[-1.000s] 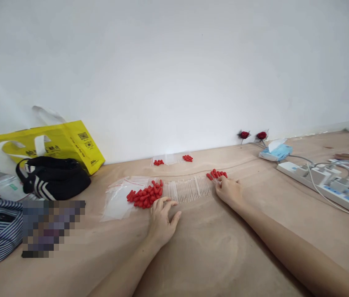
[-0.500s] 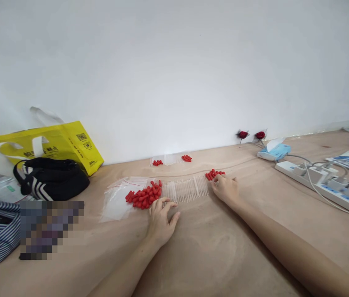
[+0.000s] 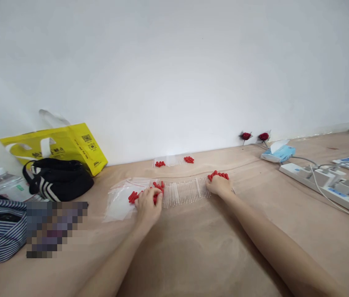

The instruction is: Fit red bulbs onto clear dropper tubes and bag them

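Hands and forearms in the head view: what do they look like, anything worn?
The left hand and right hand are ungloved; both slim forearms are sleeveless as far as visible. No watch or bracelet shows. Rings can't be ruled out.

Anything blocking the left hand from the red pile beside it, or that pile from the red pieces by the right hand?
Nothing visible blocks the left hand; it covers part of the red pile. Between that pile and the red pieces by the right hand lies a row of pale sticks.
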Demonstrator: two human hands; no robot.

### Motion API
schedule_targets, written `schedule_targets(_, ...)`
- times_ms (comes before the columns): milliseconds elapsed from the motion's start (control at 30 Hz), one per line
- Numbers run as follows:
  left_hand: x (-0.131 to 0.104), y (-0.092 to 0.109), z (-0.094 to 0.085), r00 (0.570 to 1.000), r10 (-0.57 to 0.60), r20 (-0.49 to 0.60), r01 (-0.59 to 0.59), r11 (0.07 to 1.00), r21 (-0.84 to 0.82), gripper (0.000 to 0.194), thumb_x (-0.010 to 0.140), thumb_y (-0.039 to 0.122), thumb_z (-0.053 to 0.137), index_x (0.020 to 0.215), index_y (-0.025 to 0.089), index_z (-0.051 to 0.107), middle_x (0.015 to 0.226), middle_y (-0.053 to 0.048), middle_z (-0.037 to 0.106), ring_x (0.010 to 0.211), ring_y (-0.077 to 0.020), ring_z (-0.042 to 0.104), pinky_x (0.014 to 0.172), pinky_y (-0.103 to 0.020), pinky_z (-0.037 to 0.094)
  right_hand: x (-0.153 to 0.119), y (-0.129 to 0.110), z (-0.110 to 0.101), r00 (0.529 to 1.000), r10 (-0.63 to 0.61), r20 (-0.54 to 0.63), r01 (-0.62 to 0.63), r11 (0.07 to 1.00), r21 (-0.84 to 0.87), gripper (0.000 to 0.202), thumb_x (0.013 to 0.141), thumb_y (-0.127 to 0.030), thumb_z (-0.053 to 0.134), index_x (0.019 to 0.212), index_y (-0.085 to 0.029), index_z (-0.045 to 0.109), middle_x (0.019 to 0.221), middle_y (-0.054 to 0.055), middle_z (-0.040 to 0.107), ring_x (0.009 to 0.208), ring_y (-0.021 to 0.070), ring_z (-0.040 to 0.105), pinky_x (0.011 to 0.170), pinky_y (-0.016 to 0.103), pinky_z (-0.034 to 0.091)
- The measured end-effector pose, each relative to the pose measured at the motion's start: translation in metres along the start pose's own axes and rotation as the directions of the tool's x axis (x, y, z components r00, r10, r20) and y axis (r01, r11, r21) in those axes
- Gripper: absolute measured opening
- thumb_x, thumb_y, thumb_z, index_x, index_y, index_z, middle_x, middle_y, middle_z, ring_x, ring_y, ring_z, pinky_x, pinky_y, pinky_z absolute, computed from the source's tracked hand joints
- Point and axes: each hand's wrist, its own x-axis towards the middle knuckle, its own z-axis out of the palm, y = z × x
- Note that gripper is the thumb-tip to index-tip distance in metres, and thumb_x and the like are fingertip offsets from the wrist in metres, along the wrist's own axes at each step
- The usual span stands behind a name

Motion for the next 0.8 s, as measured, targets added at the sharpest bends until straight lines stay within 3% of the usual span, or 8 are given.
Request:
schedule_targets(67,0.026,-0.013,-0.007,0.992,-0.118,0.037,0.116,0.992,0.048,0.018,0.08,0.027,0.046,0.095,0.022,0.057,0.095,-0.006,0.061,0.098,-0.0276,0.05,0.078,-0.04,0.034,0.0,0.0,0.0,1.0,0.001,0.004,-0.001,1.0,0.002,0.019,0.071,-0.029,0.048,0.074,-0.019,0.063,0.088,0.008,0.062,0.093,0.0208,0.052,0.084,0.034,0.03)
schedule_targets(233,0.084,-0.036,-0.002,0.964,-0.146,0.221,0.137,0.989,0.055,0.014,0.078,0.024,0.054,0.09,0.02,0.06,0.091,-0.004,0.064,0.093,-0.0269,0.055,0.082,-0.042,0.036,-0.002,-0.001,-0.003,1.0,-0.009,-0.002,0.009,1.0,0.006,0.017,0.069,-0.029,0.049,0.07,-0.019,0.063,0.088,0.008,0.062,0.093,0.0211,0.052,0.084,0.034,0.03)
schedule_targets(367,0.106,-0.04,0.014,0.917,-0.156,0.366,0.162,0.987,0.015,0.023,0.084,0.027,0.051,0.105,0.016,0.054,0.106,-0.006,0.056,0.091,-0.0203,0.056,0.077,-0.038,0.046,-0.007,-0.001,-0.009,1.0,-0.007,-0.016,0.007,1.0,0.015,0.024,0.072,-0.033,0.044,0.068,-0.018,0.063,0.081,0.009,0.063,0.088,0.0227,0.054,0.078,0.035,0.032)
schedule_targets(467,0.111,-0.039,0.023,0.898,-0.156,0.411,0.187,0.982,-0.037,0.026,0.086,0.027,0.048,0.11,0.015,0.05,0.11,-0.007,0.053,0.091,-0.0192,0.056,0.076,-0.038,0.048,-0.018,0.001,-0.013,0.999,-0.043,-0.032,0.043,0.999,0.022,0.031,0.076,-0.034,0.039,0.062,-0.019,0.063,0.073,0.008,0.064,0.082,0.0223,0.056,0.079,0.037,0.029)
schedule_targets(600,0.115,-0.04,0.021,0.909,-0.137,0.393,0.204,0.97,-0.134,0.027,0.086,0.027,0.049,0.11,0.015,0.05,0.11,-0.007,0.053,0.091,-0.02,0.056,0.076,-0.038,0.048,-0.04,0.012,-0.016,0.981,-0.152,-0.119,0.159,0.986,0.05,0.029,0.076,-0.034,0.041,0.063,-0.019,0.062,0.068,0.007,0.065,0.073,0.021,0.057,0.08,0.039,0.026)
schedule_targets(700,0.117,-0.045,0.006,0.939,-0.111,0.325,0.191,0.955,-0.226,0.026,0.085,0.028,0.05,0.108,0.014,0.051,0.108,-0.007,0.054,0.09,-0.02,0.056,0.075,-0.038,0.048,-0.054,0.027,-0.014,0.966,-0.196,-0.169,0.21,0.975,0.068,0.025,0.075,-0.034,0.043,0.065,-0.019,0.061,0.065,0.005,0.065,0.067,0.0201,0.057,0.077,0.038,0.027)
schedule_targets(800,0.105,-0.045,-0.012,0.974,-0.088,0.21,0.154,0.932,-0.327,0.023,0.084,0.031,0.049,0.094,0.012,0.057,0.09,-0.006,0.062,0.086,-0.0207,0.057,0.077,-0.035,0.046,-0.062,0.041,-0.01,0.94,-0.263,-0.219,0.292,0.95,0.112,0.022,0.076,-0.033,0.044,0.064,-0.019,0.057,0.063,0.003,0.064,0.063,0.0189,0.057,0.074,0.037,0.03)
